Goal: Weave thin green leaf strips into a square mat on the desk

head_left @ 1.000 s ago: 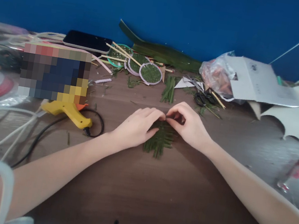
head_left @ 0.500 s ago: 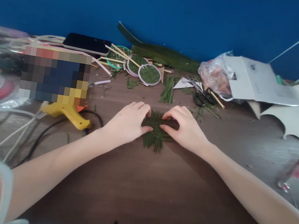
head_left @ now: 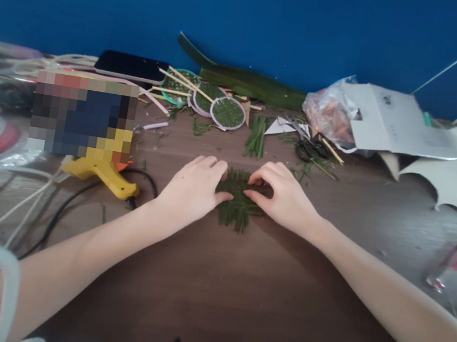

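A small mat of woven green leaf strips (head_left: 236,198) lies flat on the brown table (head_left: 217,296), its strip ends sticking out front and back. My left hand (head_left: 200,187) grips its left side, thumb in front and fingers behind. On the right side, my right hand (head_left: 283,194) pinches the strips between thumb and fingers. Just behind the mat lies a bundle of loose leaf strips (head_left: 256,136). Black-handled scissors (head_left: 308,148) rest to the right of that bundle.
Round leaf-filled hoops (head_left: 228,113), thin sticks and a phone (head_left: 131,66) lie at the back left. A yellow glue gun (head_left: 108,175) with a black cable is at left. A long green leaf (head_left: 251,84), a plastic bag (head_left: 331,112) and white card (head_left: 405,124) line the back.
Almost nothing differs. My left hand has shifted very slightly left at the mat's edge; my right hand keeps its place.
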`<state>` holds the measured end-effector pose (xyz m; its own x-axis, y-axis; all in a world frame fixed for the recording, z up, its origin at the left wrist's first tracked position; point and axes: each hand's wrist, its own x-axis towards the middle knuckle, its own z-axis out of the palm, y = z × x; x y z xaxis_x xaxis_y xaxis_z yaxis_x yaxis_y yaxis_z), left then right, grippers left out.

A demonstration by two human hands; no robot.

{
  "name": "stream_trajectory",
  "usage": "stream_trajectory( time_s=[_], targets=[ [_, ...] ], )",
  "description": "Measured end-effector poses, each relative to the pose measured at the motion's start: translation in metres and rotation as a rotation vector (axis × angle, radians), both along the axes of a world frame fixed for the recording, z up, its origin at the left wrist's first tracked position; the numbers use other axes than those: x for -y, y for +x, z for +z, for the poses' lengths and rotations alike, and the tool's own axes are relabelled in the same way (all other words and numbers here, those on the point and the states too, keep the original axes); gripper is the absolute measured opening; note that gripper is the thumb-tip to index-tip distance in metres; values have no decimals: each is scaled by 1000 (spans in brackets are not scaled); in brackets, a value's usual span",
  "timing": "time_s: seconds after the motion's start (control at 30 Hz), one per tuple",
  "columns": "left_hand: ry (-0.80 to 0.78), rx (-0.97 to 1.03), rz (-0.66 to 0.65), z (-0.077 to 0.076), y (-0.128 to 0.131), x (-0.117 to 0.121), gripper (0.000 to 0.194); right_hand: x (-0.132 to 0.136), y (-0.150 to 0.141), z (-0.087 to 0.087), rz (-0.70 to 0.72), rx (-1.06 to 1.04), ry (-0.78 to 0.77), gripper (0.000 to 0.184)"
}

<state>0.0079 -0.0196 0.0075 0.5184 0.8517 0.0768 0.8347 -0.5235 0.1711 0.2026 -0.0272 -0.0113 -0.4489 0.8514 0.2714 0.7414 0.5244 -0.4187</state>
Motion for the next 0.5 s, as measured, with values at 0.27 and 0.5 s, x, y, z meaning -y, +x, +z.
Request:
stream_trajectory(
  time_s=[0.27, 0.5],
  targets=[
    [-13, 42, -42, 0, -1, -2, 27, 0, 0, 1, -11, 1, 17, 11],
    [-68, 95, -51, -1, -1, -4, 27, -1, 0, 1, -16, 11, -9, 12]
  ],
)
